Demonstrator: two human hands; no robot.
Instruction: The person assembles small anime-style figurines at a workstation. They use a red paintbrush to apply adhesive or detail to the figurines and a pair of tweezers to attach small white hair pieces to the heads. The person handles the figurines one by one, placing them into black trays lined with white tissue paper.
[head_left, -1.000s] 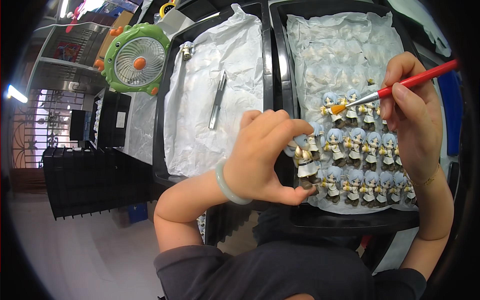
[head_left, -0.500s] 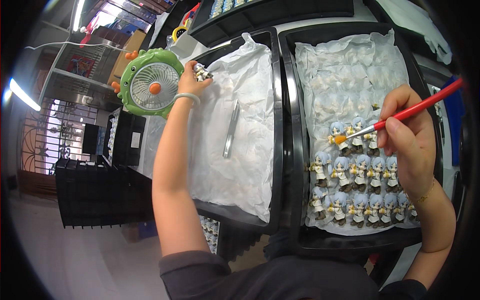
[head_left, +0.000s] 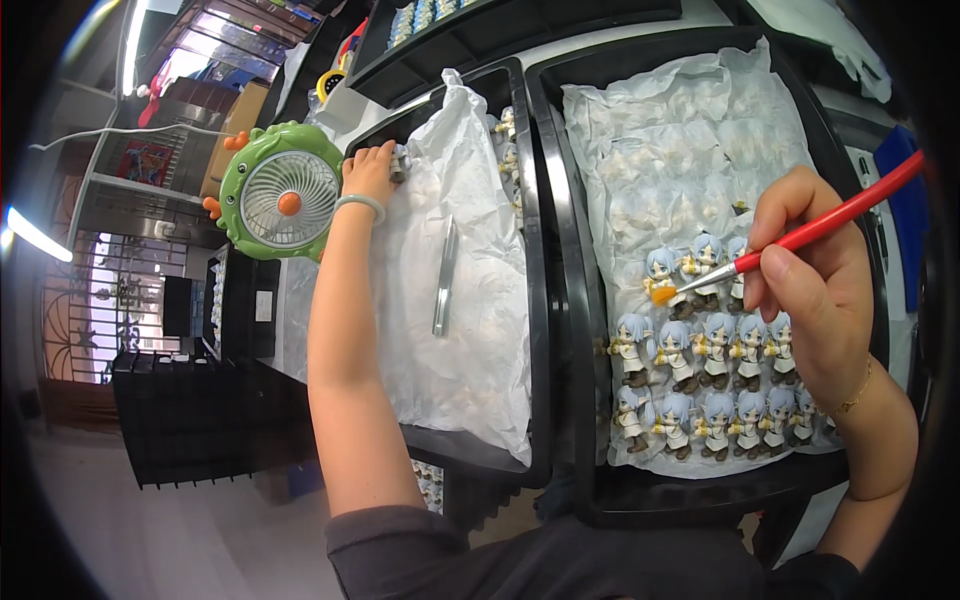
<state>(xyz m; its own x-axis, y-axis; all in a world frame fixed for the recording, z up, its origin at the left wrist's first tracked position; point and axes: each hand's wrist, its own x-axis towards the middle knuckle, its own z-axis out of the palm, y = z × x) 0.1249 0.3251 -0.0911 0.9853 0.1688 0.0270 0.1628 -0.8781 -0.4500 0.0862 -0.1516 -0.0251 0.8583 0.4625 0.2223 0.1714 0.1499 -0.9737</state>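
Observation:
My left hand (head_left: 366,176), a pale bangle at its wrist, is at the far left corner of the left tray (head_left: 540,300). Its fingers close round a small figurine (head_left: 399,165), partly hidden by the hand. In my right hand (head_left: 815,265) is a red-handled paintbrush (head_left: 845,212), slanting down to the left. The orange bristles are over a figurine (head_left: 660,268) at the left end of a row in the right tray (head_left: 690,505); whether they touch it I cannot tell. Several more blue-haired figurines (head_left: 716,345) lie in rows there on white paper.
White tissue paper (head_left: 475,370) covers most of the left tray, with a silver pen-like tool (head_left: 444,280) lying on it. Figurines (head_left: 508,160) show at its far right edge. A green fan (head_left: 288,200) stands left of my left hand. Another black tray (head_left: 520,38) is farther back.
My left hand has shifted and turned over the figurine, hiding more of it. The far right edge of the left tray's paper has lifted, showing figurines beneath. The brush tip has dropped slightly.

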